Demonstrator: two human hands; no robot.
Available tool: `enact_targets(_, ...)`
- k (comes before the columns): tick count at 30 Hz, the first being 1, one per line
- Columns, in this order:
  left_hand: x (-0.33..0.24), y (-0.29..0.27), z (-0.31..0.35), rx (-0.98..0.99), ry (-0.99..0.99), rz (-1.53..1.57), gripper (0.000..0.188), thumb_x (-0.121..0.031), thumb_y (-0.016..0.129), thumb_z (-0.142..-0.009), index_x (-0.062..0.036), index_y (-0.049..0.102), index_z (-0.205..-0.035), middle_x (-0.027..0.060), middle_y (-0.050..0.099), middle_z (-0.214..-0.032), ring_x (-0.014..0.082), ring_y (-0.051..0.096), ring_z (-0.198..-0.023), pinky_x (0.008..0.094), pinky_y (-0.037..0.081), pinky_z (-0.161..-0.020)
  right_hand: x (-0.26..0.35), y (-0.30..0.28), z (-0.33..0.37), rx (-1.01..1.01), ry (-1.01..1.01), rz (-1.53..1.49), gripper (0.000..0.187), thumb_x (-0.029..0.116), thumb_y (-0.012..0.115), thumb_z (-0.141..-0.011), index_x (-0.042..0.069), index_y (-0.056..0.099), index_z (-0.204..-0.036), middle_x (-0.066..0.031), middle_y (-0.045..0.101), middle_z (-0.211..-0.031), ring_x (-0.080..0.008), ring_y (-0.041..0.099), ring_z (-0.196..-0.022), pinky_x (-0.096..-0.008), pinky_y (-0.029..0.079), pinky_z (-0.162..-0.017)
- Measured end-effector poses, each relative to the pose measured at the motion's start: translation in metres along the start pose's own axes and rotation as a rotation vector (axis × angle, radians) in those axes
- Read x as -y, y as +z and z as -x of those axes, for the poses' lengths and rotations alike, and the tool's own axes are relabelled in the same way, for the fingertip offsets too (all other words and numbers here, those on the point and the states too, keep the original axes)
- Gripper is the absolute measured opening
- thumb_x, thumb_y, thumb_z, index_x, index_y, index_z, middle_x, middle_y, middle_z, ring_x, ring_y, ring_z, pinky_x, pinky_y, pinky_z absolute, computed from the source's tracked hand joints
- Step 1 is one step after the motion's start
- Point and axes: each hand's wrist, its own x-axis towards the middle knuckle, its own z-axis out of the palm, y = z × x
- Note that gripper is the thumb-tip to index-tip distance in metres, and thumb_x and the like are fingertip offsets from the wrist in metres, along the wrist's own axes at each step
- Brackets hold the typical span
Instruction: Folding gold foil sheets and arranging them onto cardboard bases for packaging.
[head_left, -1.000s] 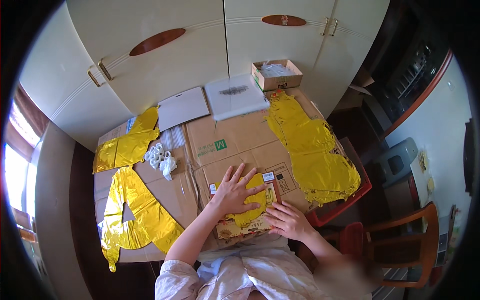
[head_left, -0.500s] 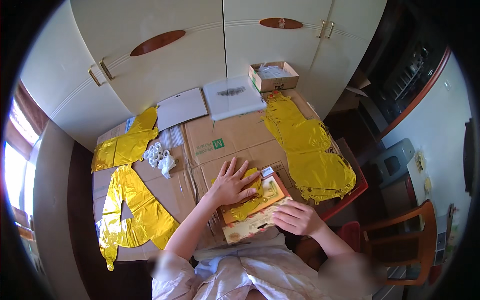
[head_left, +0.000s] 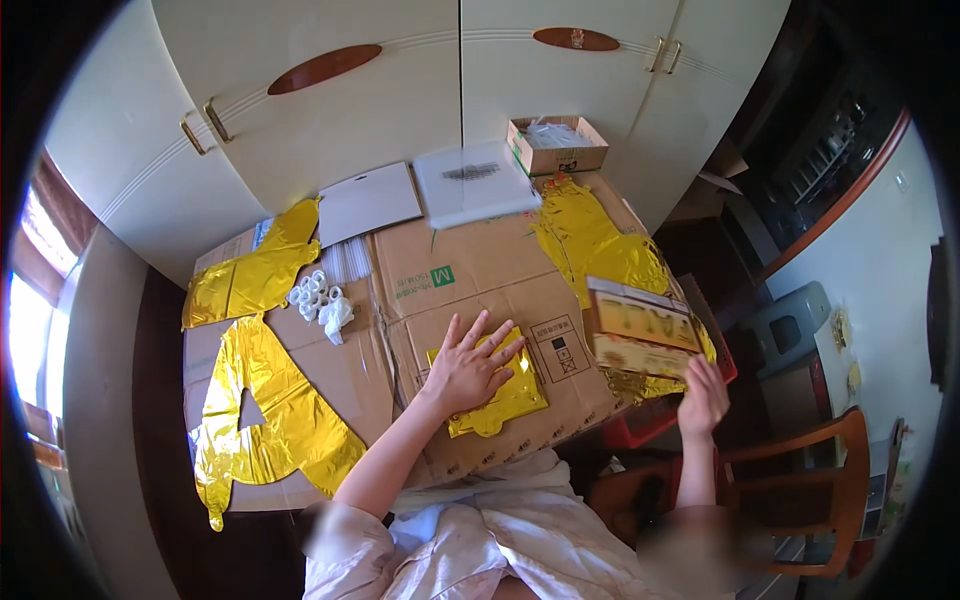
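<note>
My left hand point(head_left: 465, 372) lies flat with fingers spread on a folded piece of gold foil point(head_left: 518, 392), apparently a flat foil balloon, at the near middle of the cardboard-covered table point(head_left: 470, 255). Off to the right, my right hand point(head_left: 704, 398) pinches the corner of a printed orange and cream card point(head_left: 645, 335), raised and tilted. Behind and below that card lies a stack of flat gold foil balloons point(head_left: 590, 235), partly hidden by it. On the left spread a gold foil letter-shaped balloon point(head_left: 270, 390) and another gold foil piece point(head_left: 245, 275).
White ribbon rolls point(head_left: 318, 303) and thin clear straws point(head_left: 345, 260) lie left of centre. At the back are a white card stack point(head_left: 370, 207), a clear plastic packet point(head_left: 475, 190) and a small open carton point(head_left: 558, 155). A wooden chair point(head_left: 850, 480) stands at right.
My right hand has lifted the printed card off the folded foil and carried it to the right, over the foil stack. My left hand stays pressed on the folded foil.
</note>
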Motion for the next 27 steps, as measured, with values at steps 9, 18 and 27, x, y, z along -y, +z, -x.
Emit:
enact_targets(9,-0.001,0.003,0.001,-0.009,-0.014,-0.003,0.056,-0.048,0.037,-0.1,-0.0262,0.035,-0.152,0.0016,0.031,-0.158,0.0298,0.023,-0.148,0.0568,0.01,-0.119,0.015,0.047,0.028,0.464,0.073,-0.143,0.013,0.005,0.061,-0.086,0.004,0.068,-0.097,-0.0105,0.069,-0.113,-0.0303,0.061,-0.115,-0.0484,0.043,-0.105)
enact_targets(18,0.004,0.006,0.004,-0.138,0.014,0.068,0.063,-0.038,0.042,-0.099,-0.0091,0.027,-0.153,0.0081,0.037,-0.154,0.0279,0.03,-0.145,0.0557,0.014,-0.119,0.139,0.084,-0.047,0.468,-0.04,-0.602,0.018,0.008,0.068,-0.082,0.002,0.069,-0.098,-0.0114,0.067,-0.113,-0.0277,0.061,-0.113,-0.0423,0.044,-0.104)
enact_targets(27,0.014,0.002,0.003,-0.189,0.096,0.281,0.07,-0.016,0.053,-0.088,0.0018,0.025,-0.15,0.0192,0.043,-0.148,0.0302,0.037,-0.141,0.0464,0.026,-0.118,0.159,0.137,-0.049,0.639,-0.11,-0.555,0.04,0.016,0.066,-0.084,0.0,0.058,-0.119,-0.0192,0.057,-0.125,-0.0357,0.055,-0.119,-0.0454,0.042,-0.106)
